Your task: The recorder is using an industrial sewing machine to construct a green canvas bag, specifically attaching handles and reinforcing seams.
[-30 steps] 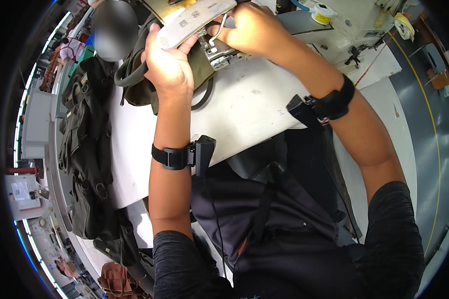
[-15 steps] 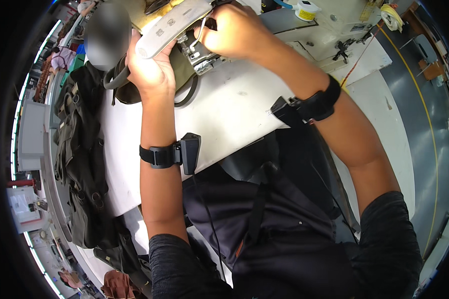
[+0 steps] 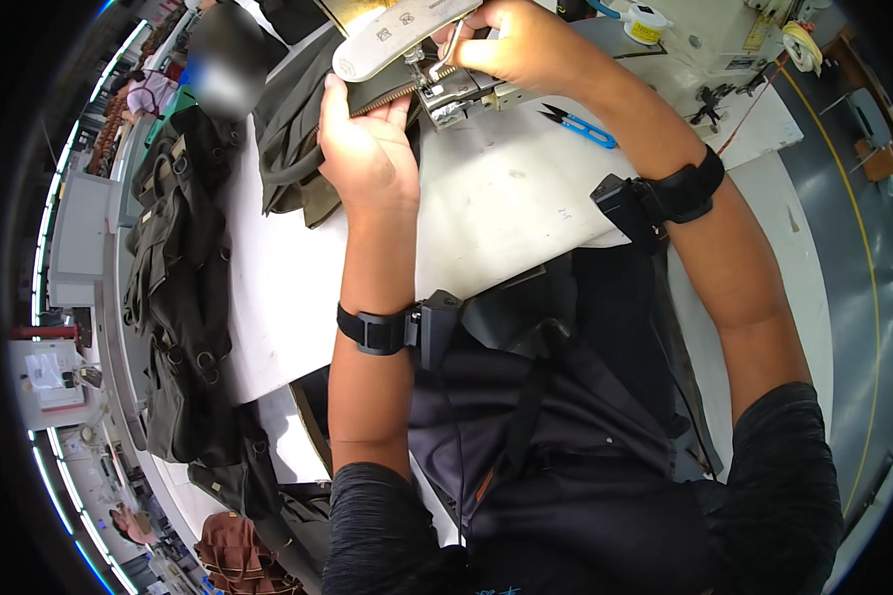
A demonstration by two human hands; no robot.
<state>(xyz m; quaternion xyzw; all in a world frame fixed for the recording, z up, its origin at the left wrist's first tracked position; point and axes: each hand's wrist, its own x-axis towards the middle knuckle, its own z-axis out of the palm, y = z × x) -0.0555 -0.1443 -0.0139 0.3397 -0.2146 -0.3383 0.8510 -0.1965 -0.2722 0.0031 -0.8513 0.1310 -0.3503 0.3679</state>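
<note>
A sewing machine with a pale metal arm (image 3: 395, 38) stands at the top of the view, its presser foot (image 3: 431, 79) over a dark olive bag (image 3: 290, 139). My left hand (image 3: 367, 159) grips the bag along its zipper (image 3: 387, 99), left of the foot, thumb raised beside the machine arm. My right hand (image 3: 506, 50) is curled just right of the needle area, by a bent metal lever; what its fingertips hold is hidden. Blue-handled thread snips (image 3: 590, 131) lie on the white worktop (image 3: 486, 228) below that hand.
Dark olive bags (image 3: 174, 288) are piled along the left, with brown bags (image 3: 233, 550) at lower left. A co-worker (image 3: 144, 94) is at far left. A white bottle (image 3: 643, 25) and yellow cord bundle (image 3: 804, 50) are upper right, a chair (image 3: 868, 119) beyond.
My left hand has slid down relative to the machine arm, shifting the bag and exposing more zipper. The snips now show beside my right forearm. The view has shifted slightly.
</note>
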